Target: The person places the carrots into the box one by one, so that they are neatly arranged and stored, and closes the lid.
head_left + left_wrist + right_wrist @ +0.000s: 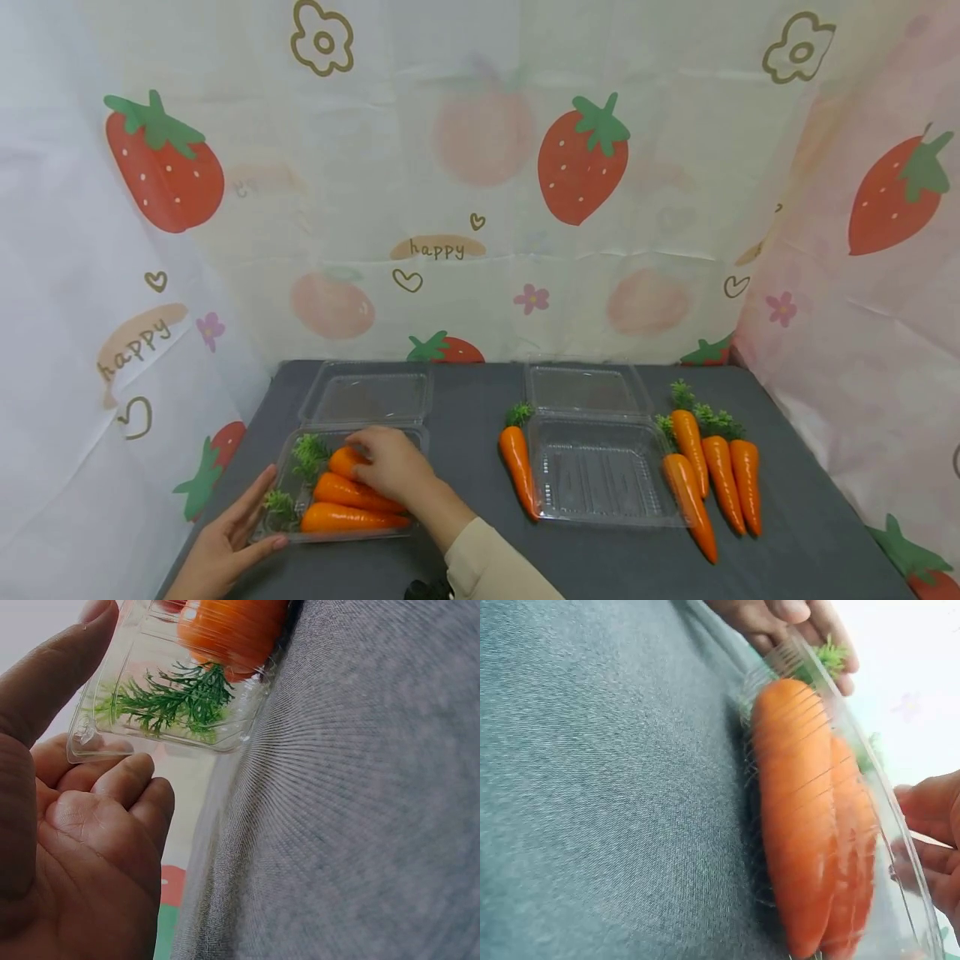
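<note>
The left hand (225, 542) is at the near left corner of a clear box (288, 467). Its thumb is spread out from its fingers, and they rest along two sides without wrapping round it. The right hand (397, 462) reaches over the same box with bent fingers. Its finger and thumb hold the back carrot (343, 461) near its leafy end.

The lid (367, 400) lies folded back behind the box. To the right on the gray bench (476, 425) is a second clear box (592, 471), with one lone carrot (518, 471) by its left side and four carrots (723, 487) at its right. A black thing (427, 590) peeks in at the bottom.

The right hand hides most of the back carrot. The middle carrot (356, 492) and front carrot (352, 517) lie in the box too, nearer the person. All the leaves there point toward the left hand.
</note>
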`<state>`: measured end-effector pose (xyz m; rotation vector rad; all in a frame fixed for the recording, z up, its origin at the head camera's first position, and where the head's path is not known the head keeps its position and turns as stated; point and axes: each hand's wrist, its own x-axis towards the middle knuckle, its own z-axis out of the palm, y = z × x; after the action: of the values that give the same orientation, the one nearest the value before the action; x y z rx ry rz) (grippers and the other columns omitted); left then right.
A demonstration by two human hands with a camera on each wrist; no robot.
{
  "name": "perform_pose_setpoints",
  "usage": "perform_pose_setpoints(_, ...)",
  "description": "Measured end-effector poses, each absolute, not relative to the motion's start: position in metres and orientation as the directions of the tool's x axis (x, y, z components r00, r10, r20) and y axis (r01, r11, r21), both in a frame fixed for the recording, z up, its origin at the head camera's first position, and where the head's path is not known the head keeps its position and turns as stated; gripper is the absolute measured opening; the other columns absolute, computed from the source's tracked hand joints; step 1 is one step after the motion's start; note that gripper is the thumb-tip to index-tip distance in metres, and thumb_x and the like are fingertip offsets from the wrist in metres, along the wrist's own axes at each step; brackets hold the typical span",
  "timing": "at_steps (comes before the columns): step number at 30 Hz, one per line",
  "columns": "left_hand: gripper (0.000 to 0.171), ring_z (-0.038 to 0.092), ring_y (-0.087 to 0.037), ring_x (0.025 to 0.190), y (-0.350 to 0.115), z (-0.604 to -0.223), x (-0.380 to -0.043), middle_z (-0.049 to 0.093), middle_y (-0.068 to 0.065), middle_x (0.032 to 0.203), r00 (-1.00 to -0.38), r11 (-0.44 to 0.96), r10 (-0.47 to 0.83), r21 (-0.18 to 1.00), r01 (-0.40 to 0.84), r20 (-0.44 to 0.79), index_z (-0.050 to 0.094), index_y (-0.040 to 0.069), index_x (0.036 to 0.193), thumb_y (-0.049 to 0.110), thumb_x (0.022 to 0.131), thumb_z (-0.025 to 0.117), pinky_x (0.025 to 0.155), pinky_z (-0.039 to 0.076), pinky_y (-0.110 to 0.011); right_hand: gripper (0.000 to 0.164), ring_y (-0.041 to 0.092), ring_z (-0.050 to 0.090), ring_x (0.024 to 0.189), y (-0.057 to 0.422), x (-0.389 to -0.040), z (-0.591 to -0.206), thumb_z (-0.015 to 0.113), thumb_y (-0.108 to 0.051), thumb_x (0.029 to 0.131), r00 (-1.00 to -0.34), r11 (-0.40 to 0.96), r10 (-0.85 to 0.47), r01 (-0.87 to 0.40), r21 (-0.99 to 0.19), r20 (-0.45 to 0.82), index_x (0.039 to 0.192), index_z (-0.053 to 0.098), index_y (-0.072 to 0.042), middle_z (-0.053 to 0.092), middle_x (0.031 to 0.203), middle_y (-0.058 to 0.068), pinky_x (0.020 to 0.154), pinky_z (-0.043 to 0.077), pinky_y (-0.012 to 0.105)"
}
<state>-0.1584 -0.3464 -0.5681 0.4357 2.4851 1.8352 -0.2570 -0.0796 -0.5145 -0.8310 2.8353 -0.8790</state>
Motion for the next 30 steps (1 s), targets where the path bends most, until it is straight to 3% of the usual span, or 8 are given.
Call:
perform_pose_setpoints(5, 0.089, 0.028, 0.022, 0.138, -0.347, -0.569, -0.159, 0.012, -0.015, 0.171, -0.959, 0.273, 0.236, 0.937, 0.218, 0.154, 0.018, 0.012, 0.165, 0.004, 0.095, 0.072, 0.102, 0.034, 0.000, 0.039, 0.007, 0.063, 0.120, -0.067, -0.249, -0.513, 0.072, -0.023, 0.097, -0.857, 0.655, -0.481, -0.491, -0.574, 0.184, 0.136, 0.067, -0.025, 0.064, 0.137, -0.012, 0.093, 0.057, 0.024)
perform_pose_setpoints(19, 0.090, 0.028, 0.024, 0.137, -0.346, -0.570, -0.158, 0.011, -0.015, 0.171, -0.962, 0.270, 0.235, 0.941, 0.203, 0.140, 0.016, 0.013, 0.166, 0.006, 0.095, 0.071, 0.102, 0.034, 0.000, 0.039, 0.011, 0.062, 0.123, -0.035, -0.221, -0.500, 0.075, -0.022, 0.095, -0.873, 0.626, -0.353, -0.487, -0.609, 0.336, 0.134, 0.069, -0.023, 0.067, 0.133, -0.009, 0.101, 0.055, 0.029)
perform_pose_setpoints(30, 0.090, 0.027, 0.021, 0.140, -0.347, -0.571, -0.158, 0.010, -0.015, 0.171, -0.954, 0.245, 0.250, 0.942, 0.229, 0.166, 0.015, 0.009, 0.165, 0.002, 0.095, 0.071, 0.103, 0.036, -0.001, 0.039, 0.020, 0.066, 0.117, -0.003, -0.219, -0.516, 0.079, -0.013, 0.090, -0.888, 0.640, -0.150, -0.423, -0.642, 0.435, 0.128, 0.071, -0.015, 0.070, 0.126, -0.001, 0.099, 0.057, 0.039)
